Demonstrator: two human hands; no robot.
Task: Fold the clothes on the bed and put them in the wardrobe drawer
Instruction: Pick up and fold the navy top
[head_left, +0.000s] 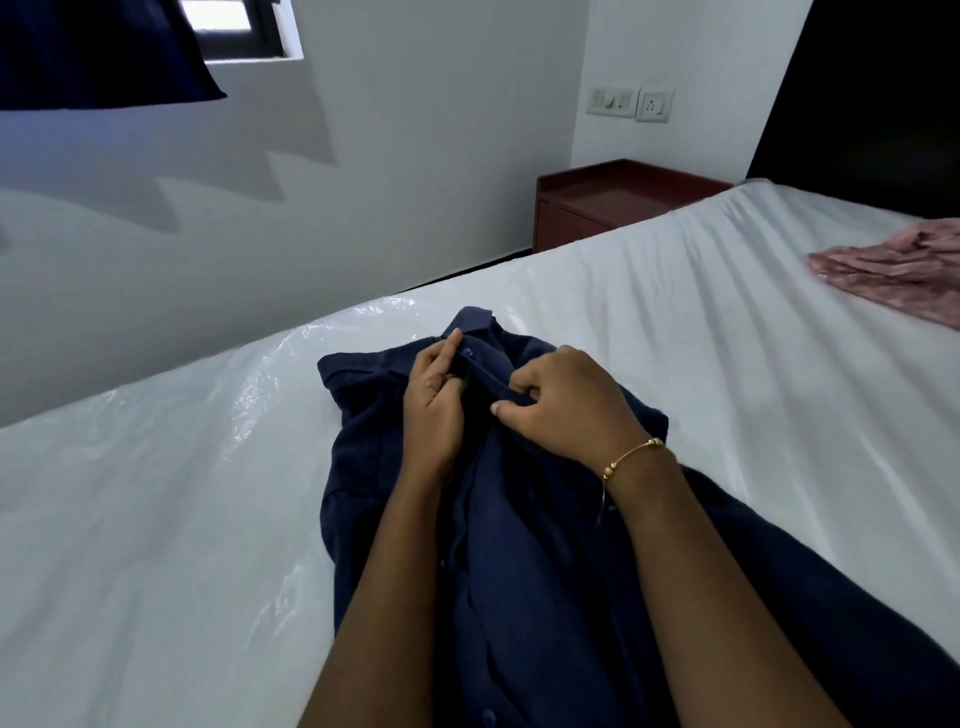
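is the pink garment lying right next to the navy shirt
No, the pink garment lies far off at the bed's right edge, with bare white sheet between it and the navy shirt.

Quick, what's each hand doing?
Left hand: pinching the dark navy button-up shirt near its collar.
Right hand: gripping the same shirt's front placket.

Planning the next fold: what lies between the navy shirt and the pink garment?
Head view: only bare white bed sheet between navy shirt and pink garment.
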